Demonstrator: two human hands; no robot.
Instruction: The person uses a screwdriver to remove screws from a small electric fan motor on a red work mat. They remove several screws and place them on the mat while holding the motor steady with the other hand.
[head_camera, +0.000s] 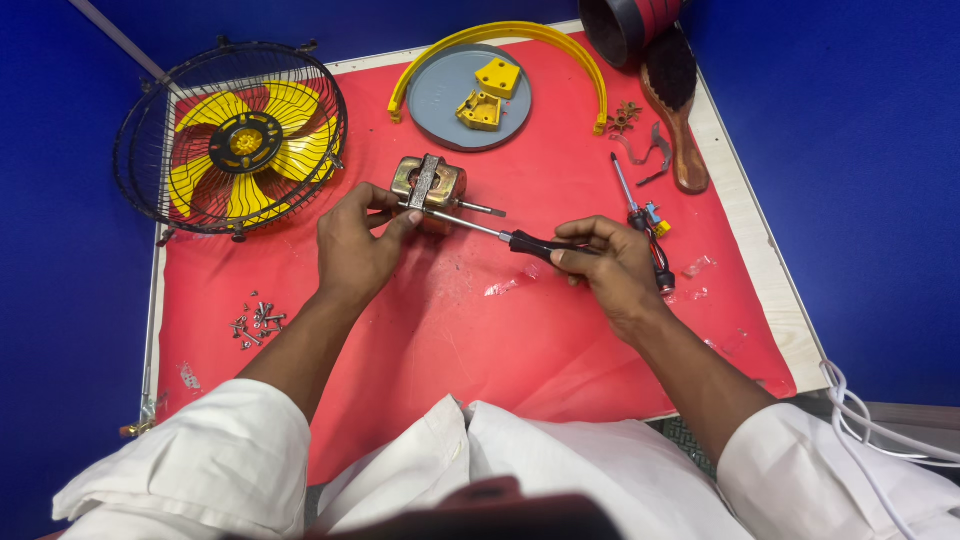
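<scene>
Left hand (355, 240) grips the fan motor (428, 185); right hand (610, 265) closed around a screwdriver (500, 236) at it. Loose screws (255, 322) lie left of the motor, so teardown looks well along.

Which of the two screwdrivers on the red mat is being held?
The black-handled screwdriver, gripped by the right hand, its tip at the brass-coloured motor. The other screwdriver lies untouched beside the wooden brush.

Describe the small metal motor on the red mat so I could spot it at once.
Start at the round wire fan cage with yellow blades at the top left of the red mat. Just right of it, the left hand steadies a brass-coloured motor block with a grey metal band across its middle. Unlike the yellow plastic parts on the grey disc above, it is bare metal with a shaft poking out.
</scene>
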